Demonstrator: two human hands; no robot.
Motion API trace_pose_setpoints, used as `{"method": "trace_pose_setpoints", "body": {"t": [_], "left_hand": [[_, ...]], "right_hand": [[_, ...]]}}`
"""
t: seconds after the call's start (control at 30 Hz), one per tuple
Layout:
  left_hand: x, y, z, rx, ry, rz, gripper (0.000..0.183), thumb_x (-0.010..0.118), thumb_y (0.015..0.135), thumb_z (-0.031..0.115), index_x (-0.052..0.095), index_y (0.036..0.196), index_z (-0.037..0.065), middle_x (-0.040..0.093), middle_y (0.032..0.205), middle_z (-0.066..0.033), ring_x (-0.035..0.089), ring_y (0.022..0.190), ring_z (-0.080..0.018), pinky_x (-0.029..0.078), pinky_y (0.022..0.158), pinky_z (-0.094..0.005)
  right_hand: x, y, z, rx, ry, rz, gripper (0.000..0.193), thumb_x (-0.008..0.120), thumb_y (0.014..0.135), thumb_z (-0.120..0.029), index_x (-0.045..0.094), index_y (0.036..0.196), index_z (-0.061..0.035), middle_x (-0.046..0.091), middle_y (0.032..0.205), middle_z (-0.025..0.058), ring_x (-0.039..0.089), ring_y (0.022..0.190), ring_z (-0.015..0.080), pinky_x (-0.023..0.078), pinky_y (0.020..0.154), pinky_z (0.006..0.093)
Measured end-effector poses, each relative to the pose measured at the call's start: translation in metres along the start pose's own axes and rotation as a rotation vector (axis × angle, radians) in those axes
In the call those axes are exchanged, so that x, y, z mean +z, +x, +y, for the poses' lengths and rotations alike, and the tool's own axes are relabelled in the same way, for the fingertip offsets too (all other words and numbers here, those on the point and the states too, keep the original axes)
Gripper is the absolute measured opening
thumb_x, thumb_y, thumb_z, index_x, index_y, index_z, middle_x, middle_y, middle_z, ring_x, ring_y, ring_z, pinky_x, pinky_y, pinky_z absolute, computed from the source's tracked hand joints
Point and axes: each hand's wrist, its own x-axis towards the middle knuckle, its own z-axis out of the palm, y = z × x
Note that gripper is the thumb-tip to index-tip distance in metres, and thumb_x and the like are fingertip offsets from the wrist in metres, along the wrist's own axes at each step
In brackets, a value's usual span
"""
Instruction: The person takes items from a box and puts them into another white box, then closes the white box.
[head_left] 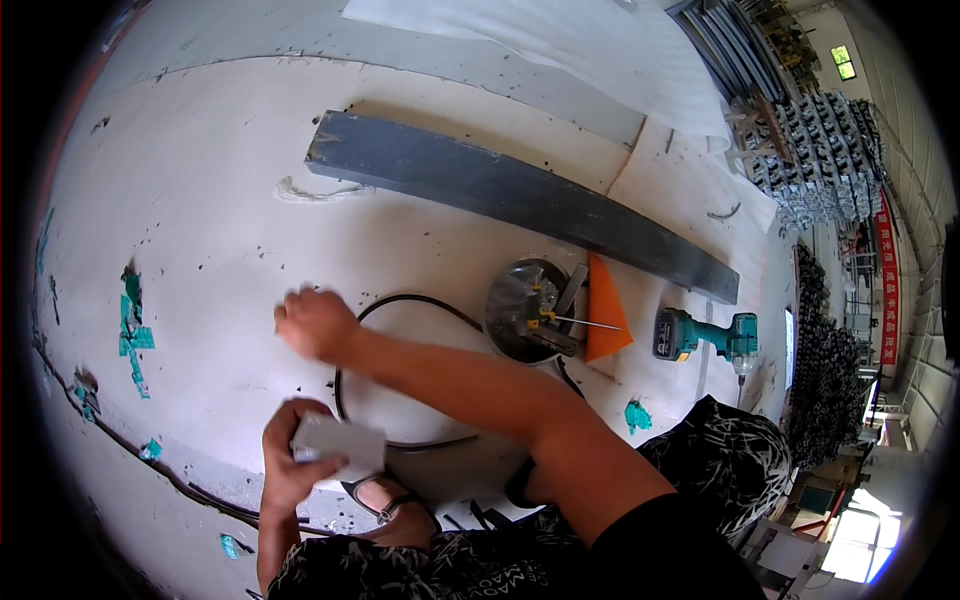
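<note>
My left hand [286, 462], low on the left, grips a light grey rectangular block [340, 446] between thumb and fingers. The block is slightly smeared, so I cannot tell what kind of part it is. Beyond it my right hand [318, 322] hangs over the pale floor, its arm crossing from the lower right. Its fingers are curled in, and whatever they may hold is hidden. A black cable [405, 298] loops around behind and between my hands. To the right stands a round metal bowl [497, 338] with a clear plastic bag and a yellow-handled screwdriver [580, 322].
A long dark grey beam [500, 195] lies across the floor beyond the bowl. An orange triangular piece [604, 315] and a teal cordless impact driver [710, 338] are at the right. Green scraps [132, 320] litter the left. My sandalled foot [385, 497] is close below the block.
</note>
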Motion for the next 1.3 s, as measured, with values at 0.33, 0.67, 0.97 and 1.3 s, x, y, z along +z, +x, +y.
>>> {"method": "trace_pose_setpoints", "body": {"t": [0.33,0.67,0.97,1.3], "left_hand": [[-0.034,0.006,-0.002,0.199,-0.28,0.363,0.07,0.08,0.069,0.056,0.05,0.104,0.003,0.056,0.095,-0.0058,0.056,0.088,-0.016,0.045,0.083,-0.0305],[-0.031,0.046,-0.018,0.432,0.154,0.577,0.065,0.075,0.082,0.038,0.045,0.127,0.003,0.052,0.119,-0.0089,0.05,0.111,-0.0217,0.039,0.1,-0.0357],[-0.071,0.04,-0.004,0.291,0.912,0.438,0.06,0.065,0.077,-0.001,0.044,0.132,-0.001,0.053,0.127,-0.016,0.049,0.12,-0.033,0.034,0.105,-0.0403],[-0.023,0.048,0.053,0.163,1.314,0.236,0.077,0.075,0.067,-0.002,0.043,0.137,0.004,0.054,0.129,-0.0196,0.053,0.116,-0.0378,0.046,0.097,-0.0413]], "right_hand": [[-0.244,-0.026,0.115,0.106,-0.466,-0.528,0.026,0.068,0.078,-0.032,0.068,0.078,-0.0057,0.067,0.083,0.014,0.066,0.079,0.0336,0.054,0.068,0.0452],[-0.239,-0.369,0.13,0.956,-0.223,-1.191,0.034,0.067,0.078,-0.036,0.068,0.095,-0.0071,0.069,0.09,0.0153,0.067,0.09,0.0338,0.053,0.073,0.0464],[-0.246,-0.385,0.073,1.139,-0.262,-0.551,0.029,0.064,0.082,-0.031,0.061,0.102,-0.0104,0.063,0.1,0.0114,0.062,0.093,0.0316,0.052,0.078,0.042],[-0.328,-0.364,0.095,1.056,-0.243,0.245,0.014,0.067,0.08,-0.012,0.067,0.092,-0.0056,0.066,0.089,0.0118,0.062,0.079,0.0301,0.05,0.071,0.0401]]}}
